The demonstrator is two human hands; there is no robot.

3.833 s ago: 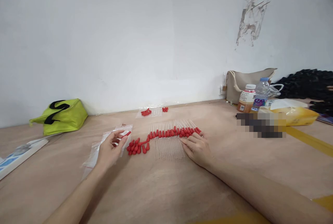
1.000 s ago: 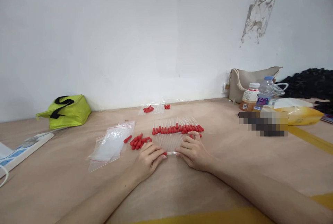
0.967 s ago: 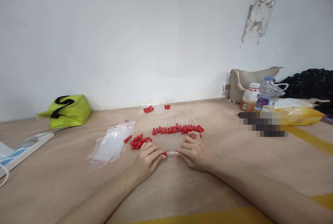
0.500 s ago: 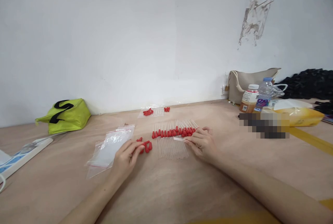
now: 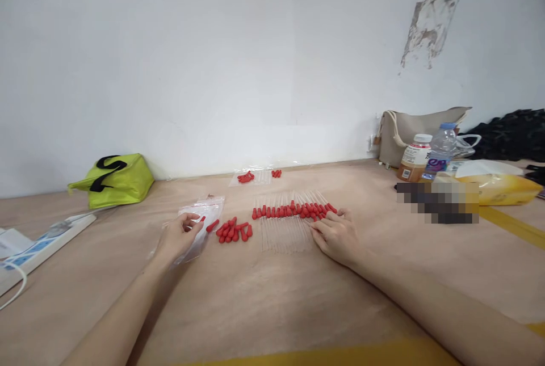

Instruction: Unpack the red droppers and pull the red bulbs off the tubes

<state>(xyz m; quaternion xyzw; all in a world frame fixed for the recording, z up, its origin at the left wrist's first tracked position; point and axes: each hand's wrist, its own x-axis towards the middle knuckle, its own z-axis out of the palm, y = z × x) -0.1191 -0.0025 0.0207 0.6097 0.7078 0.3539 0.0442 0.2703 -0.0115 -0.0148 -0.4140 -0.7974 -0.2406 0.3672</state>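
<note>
A red rubber bulb [image 5: 202, 219] is pinched between the thumb and finger of my left hand [image 5: 181, 235], above a clear zip bag [image 5: 198, 244]. Beside it, to the right, lies a loose pile of red rubber bulbs [image 5: 230, 231]. Closed fingers of my right hand [image 5: 338, 236] rest at the right end of a row of red-bulbed droppers [image 5: 281, 211]. A thin clear tube shows only faintly at those fingertips. More thin clear tubes [image 5: 283, 236] are spread below the row.
At the wall are a clear bag with red bulbs [image 5: 246, 177], a lime-green bag [image 5: 121, 181] and a beige bag [image 5: 394, 139]. Two bottles [image 5: 416, 159] and a yellow tissue pack [image 5: 498, 187] stand right. A power strip [image 5: 42, 249] lies left.
My left hand has drawn back leftward from the bulb pile with one bulb, uncovering the pile. My right hand stays by the dropper row; the view has shifted slightly.
</note>
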